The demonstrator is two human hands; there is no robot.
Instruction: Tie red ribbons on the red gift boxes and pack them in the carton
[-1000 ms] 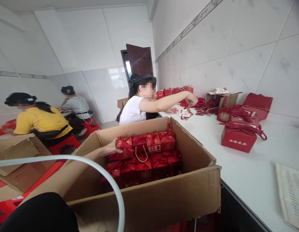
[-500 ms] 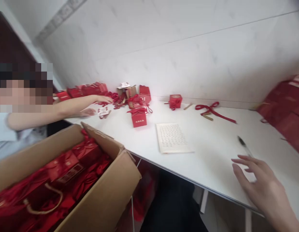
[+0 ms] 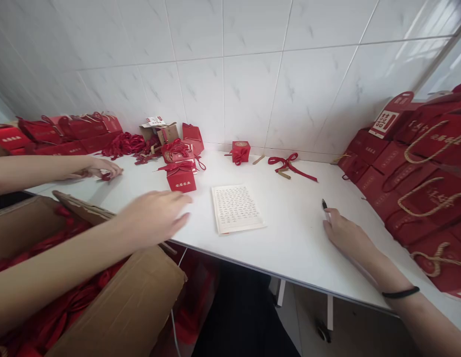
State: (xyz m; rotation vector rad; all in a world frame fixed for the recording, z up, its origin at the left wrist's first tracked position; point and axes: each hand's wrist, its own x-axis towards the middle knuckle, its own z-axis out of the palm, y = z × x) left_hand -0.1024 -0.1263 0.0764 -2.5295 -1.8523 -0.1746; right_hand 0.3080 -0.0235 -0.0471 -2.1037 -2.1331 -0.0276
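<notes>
My right hand (image 3: 349, 235) rests on the white table with its fingers closed round a pen (image 3: 324, 204), whose dark end sticks out past the fingertips. My left hand (image 3: 159, 218), somewhat blurred, hovers over the table's front edge. Its fingers point right, the thumb is apart from them, and nothing shows in it. Between my hands lies a sheet or pad of paper (image 3: 237, 208) covered in rows of handwriting. Just beyond my left hand stands a small red gift box (image 3: 181, 179) with a ribbon on top.
An open cardboard carton (image 3: 141, 292) of red boxes is at front left, under my left forearm. Another person's hands (image 3: 99, 168) work at far left. Red boxes (image 3: 375, 153) and rope-handled bags are stacked at right. A red ribbon (image 3: 290, 166) and a little box (image 3: 240, 151) lie near the wall.
My right hand has come down onto the table and closed on the pen. My left hand has entered from the left, over the carton. The view has turned right.
</notes>
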